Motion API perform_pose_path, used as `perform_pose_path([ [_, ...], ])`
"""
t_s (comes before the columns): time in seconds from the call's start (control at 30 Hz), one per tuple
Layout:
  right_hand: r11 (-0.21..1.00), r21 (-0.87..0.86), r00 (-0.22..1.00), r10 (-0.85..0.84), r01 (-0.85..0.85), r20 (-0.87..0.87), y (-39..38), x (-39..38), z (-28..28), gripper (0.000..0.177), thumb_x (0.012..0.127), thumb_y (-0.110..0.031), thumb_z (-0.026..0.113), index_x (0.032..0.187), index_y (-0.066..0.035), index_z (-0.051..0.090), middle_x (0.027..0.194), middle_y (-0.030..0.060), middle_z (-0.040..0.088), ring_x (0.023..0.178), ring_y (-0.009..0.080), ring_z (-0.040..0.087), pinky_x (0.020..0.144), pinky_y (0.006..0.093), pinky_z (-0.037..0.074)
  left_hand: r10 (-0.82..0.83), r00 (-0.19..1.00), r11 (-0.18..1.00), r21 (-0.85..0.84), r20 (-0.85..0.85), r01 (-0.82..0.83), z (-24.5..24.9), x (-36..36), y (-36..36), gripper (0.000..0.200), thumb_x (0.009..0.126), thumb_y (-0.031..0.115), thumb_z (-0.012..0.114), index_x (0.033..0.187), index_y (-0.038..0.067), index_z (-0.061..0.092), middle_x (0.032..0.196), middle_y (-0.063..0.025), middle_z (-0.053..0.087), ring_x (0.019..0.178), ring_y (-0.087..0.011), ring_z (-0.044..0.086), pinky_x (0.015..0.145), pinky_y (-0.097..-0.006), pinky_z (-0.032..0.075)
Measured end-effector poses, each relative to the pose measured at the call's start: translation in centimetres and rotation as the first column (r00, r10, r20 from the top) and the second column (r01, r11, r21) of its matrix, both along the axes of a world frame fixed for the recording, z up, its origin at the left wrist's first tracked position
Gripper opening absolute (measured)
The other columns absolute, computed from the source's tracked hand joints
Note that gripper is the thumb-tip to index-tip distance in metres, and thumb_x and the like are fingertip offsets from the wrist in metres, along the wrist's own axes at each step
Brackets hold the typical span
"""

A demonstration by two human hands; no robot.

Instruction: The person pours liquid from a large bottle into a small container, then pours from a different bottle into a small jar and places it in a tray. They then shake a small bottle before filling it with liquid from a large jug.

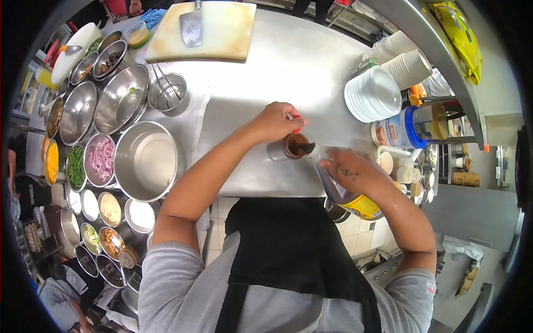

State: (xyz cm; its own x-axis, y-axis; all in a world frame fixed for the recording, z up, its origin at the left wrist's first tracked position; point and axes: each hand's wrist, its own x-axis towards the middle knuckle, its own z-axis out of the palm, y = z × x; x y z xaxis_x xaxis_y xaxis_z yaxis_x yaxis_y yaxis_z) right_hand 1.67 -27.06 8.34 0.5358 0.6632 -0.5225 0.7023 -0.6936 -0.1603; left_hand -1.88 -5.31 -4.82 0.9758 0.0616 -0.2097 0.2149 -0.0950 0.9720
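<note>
Your steel bench (pixel 266 72) carries a pale board (pixel 227 33) at its far left, with a blue cloth (pixel 152 18) just beside that. Nearer you on the left stands a small pot (pixel 175 86). A jar (pixel 279 150) stands near your edge; stacked bowls (pixel 371 95) and cups (pixel 408 69) stand to your right.

The right hand (pixel 351 171) partly hides the yellow-labelled container (pixel 363 207); the top edge crops the cleaver (pixel 191 29); the red bit (pixel 297 131) by the left hand (pixel 276 121) is too small to tell.
</note>
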Motion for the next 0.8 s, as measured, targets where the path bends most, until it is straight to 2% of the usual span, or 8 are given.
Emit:
perform_pose_path([
  [0.23, 1.000, 0.027, 1.000, 0.012, -0.013, 0.021, 0.2, -0.2, 0.2, 0.040, 0.102, -0.035, 0.052, 0.101, 0.003, 0.065, 0.094, 0.0302, 0.067, 0.092, 0.0483, 0.065, 0.083, 0.0537, 0.050, -0.007, 1.000, 0.999, 0.045, -0.006, 0.008, -0.5, 0.3, -0.1, 0.044, 0.087, 0.041, 0.073, 0.098, -0.001, 0.070, 0.080, -0.0105, 0.071, 0.071, -0.0163, 0.064, 0.067, -0.0317, 0.051],
  [0.3, 0.999, 0.026, 0.999, 0.017, -0.018, 0.034, 0.2, -0.2, 0.4, 0.039, 0.101, -0.034, 0.053, 0.101, 0.003, 0.065, 0.093, 0.0303, 0.067, 0.091, 0.0481, 0.065, 0.083, 0.0535, 0.050, -0.017, 1.000, 0.997, 0.069, -0.002, 0.017, -0.3, 0.2, -0.1, 0.037, 0.092, 0.033, 0.071, 0.102, -0.001, 0.067, 0.080, -0.0044, 0.068, 0.065, -0.0086, 0.058, 0.061, -0.0251, 0.049],
  [0.37, 0.997, 0.071, 0.999, 0.026, -0.028, 0.023, 0.0, -0.3, 0.7, 0.038, 0.101, -0.034, 0.054, 0.100, 0.003, 0.065, 0.093, 0.0307, 0.067, 0.092, 0.0478, 0.066, 0.082, 0.0531, 0.050, -0.019, 1.000, 0.997, 0.072, -0.008, 0.019, 0.0, 0.2, 0.0, 0.036, 0.092, 0.033, 0.072, 0.102, -0.001, 0.067, 0.080, -0.0045, 0.068, 0.065, -0.0087, 0.058, 0.062, -0.0250, 0.049],
  [0.5, 0.998, 0.049, 0.999, 0.027, -0.029, 0.036, -0.2, -0.2, 0.1, 0.037, 0.100, -0.033, 0.055, 0.100, 0.003, 0.065, 0.093, 0.0307, 0.067, 0.092, 0.0478, 0.066, 0.082, 0.0528, 0.050, -0.012, 1.000, 0.999, 0.044, -0.012, 0.013, 0.5, 0.0, 0.1, 0.035, 0.092, 0.032, 0.072, 0.102, -0.001, 0.066, 0.082, -0.0048, 0.069, 0.066, -0.0088, 0.058, 0.063, -0.0246, 0.049],
  [0.57, 0.997, 0.042, 0.995, 0.063, -0.066, 0.078, -0.5, 0.0, -0.2, 0.040, 0.101, -0.040, 0.051, 0.101, -0.002, 0.065, 0.089, 0.0247, 0.068, 0.089, 0.0447, 0.066, 0.080, 0.0511, 0.052, -0.014, 1.000, 0.999, 0.042, -0.016, 0.015, 0.5, -0.1, 0.1, 0.034, 0.092, 0.031, 0.071, 0.102, -0.001, 0.067, 0.083, -0.0048, 0.069, 0.066, -0.0088, 0.058, 0.063, -0.0246, 0.049],
  [0.73, 0.998, 0.031, 0.994, 0.044, -0.047, 0.098, -0.7, -0.1, -0.1, 0.040, 0.101, -0.041, 0.051, 0.100, -0.004, 0.064, 0.089, 0.0236, 0.068, 0.089, 0.0444, 0.066, 0.080, 0.0512, 0.052, -0.018, 0.999, 0.999, 0.049, -0.030, 0.019, 0.0, 0.2, 0.1, 0.032, 0.092, 0.030, 0.070, 0.102, 0.000, 0.067, 0.085, -0.0048, 0.070, 0.068, -0.0090, 0.060, 0.064, -0.0248, 0.050],
  [0.8, 0.999, 0.027, 0.992, 0.037, -0.040, 0.119, -0.8, -0.1, -0.1, 0.040, 0.101, -0.042, 0.051, 0.100, -0.004, 0.064, 0.089, 0.0231, 0.068, 0.089, 0.0443, 0.066, 0.079, 0.0511, 0.052, 0.018, 1.000, 0.999, 0.032, 0.005, -0.018, -0.3, 0.2, 0.1, 0.043, 0.087, 0.041, 0.072, 0.099, 0.000, 0.070, 0.082, -0.0101, 0.072, 0.073, -0.0160, 0.065, 0.069, -0.0309, 0.051],
])
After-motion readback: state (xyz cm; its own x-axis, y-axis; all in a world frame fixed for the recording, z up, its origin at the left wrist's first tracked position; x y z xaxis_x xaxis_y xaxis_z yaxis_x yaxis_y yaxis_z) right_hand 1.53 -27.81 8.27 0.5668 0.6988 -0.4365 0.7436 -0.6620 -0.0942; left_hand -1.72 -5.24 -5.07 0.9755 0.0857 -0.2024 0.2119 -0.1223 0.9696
